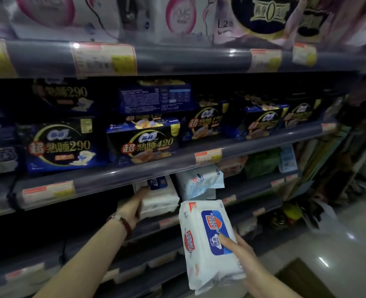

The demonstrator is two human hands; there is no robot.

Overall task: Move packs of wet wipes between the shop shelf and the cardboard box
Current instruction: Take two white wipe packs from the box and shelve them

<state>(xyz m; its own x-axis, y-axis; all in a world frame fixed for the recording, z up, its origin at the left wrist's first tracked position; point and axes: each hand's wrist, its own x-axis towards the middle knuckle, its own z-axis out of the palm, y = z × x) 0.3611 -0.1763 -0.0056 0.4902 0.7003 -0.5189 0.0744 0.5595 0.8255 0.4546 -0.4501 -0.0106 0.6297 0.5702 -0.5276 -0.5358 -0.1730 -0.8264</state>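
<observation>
Three white soft plastic packs of wet wipes are in sight. One white pack with a blue label panel and a red house-shaped badge is up in the air in front of the grey metal shop shelf, gripped by the right hand: the thumb lies across the blue panel on the front, the rest of the fingers wrap behind the pack's lower right edge, clenched on it. An "80" shows at its top right corner; the rest of its writing is too small to read.

The second white pack, with a dark blue label, lies on the shelf just left of the held one. The left hand, with a dark red bead bracelet at the wrist, reaches in and touches that pack's left end; it's blurred, so I cannot tell whether the fingers are clenched or loose.

The third white-and-pale-blue pack sits tilted just right of it, further back, also marked "80".

One shelf up, dark blue boxes: two reading "290", at least three reading "420". Orange-and-yellow price tags line the shelf edges, unreadable. At the near right corner, a brown cardboard box rests on the pale tiled floor.
</observation>
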